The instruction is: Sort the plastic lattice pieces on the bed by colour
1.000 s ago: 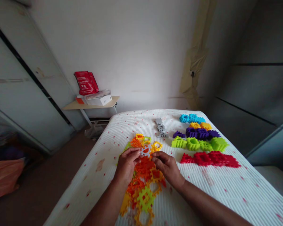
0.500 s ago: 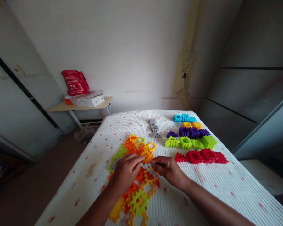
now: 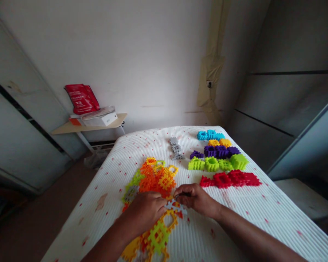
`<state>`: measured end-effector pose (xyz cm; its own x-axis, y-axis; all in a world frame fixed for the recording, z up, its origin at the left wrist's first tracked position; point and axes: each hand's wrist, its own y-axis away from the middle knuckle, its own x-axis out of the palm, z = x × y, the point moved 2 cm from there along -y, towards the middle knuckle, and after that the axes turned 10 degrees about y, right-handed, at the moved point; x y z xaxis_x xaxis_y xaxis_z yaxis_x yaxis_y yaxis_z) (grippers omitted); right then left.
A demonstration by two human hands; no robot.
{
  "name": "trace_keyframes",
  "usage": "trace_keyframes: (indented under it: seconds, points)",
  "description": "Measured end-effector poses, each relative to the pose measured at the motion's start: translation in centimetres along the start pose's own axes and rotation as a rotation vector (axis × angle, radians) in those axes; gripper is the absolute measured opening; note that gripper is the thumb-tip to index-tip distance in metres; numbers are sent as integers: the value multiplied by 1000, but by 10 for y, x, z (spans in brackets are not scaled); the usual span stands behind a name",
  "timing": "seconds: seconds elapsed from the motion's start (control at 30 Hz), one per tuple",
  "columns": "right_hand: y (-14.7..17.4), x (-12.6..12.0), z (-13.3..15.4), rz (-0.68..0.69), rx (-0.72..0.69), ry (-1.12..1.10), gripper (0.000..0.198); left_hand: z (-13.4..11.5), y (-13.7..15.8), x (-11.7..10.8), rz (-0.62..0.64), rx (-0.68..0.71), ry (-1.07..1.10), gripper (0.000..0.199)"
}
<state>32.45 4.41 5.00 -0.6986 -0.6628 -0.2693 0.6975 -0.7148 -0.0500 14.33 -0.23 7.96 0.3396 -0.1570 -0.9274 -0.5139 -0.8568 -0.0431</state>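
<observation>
One grey toy piece (image 3: pixel 175 207) is gripped at its edge by the left hand (image 3: pixel 150 208), over the colourful pile (image 3: pixel 152 182). The right hand (image 3: pixel 196 198), fingers closed just beside it, apparently pinches a thin piece (image 3: pixel 177 197), too blurred to be sure.

One head-worn view looks forward and down over the spotted cover (image 3: pixel 202 233) toward the wall (image 3: pixel 142 65).

Rm dim overall, light soft & diffuse. Wall (image 3: pixel 158 80) brightest low in the mid, just past bed's (image 3: pixel 205 233) far edge, fading to dk gray left & right. Cabinet (image 3: pixel 284 94) on right & floor (image 3: pixel 51 207) at left v. dark. Gray piece (image 3: pixel 172 206) a bit blurry, fine detail lost. Wide-angle stretch at 2 sides, left & right, w/ smeared edges.
</observation>
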Motion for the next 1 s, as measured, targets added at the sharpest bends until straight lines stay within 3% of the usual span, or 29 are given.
trace_keyframes:
  seconds: [0.13, 0.23, 0.33, 0.47, 0.67, 1.0]
  points:
    - [2, -7, -10, -93, 52, -15, 41, 5, -8, 0, -12, 3, -27, 21]
    - [12, -13, -23, -254, 106, 6, 45, 19, -23, -8, -144, -47, 7, 22]
    - [30, -11, -31, -278, 97, 205, 34, 37, -49, -17, -271, -165, 18, 25]
    - [46, -2, -31, -215, -38, 526, 23, 55, -96, -17, -244, -286, -73, 31]
    - [42, 0, -30, -189, -43, 579, 21, 70, -151, 3, -203, -336, -143, 32]
    - [41, -1, -25, -188, -50, 561, 21, 79, -167, 19, -127, -364, -220, 33]
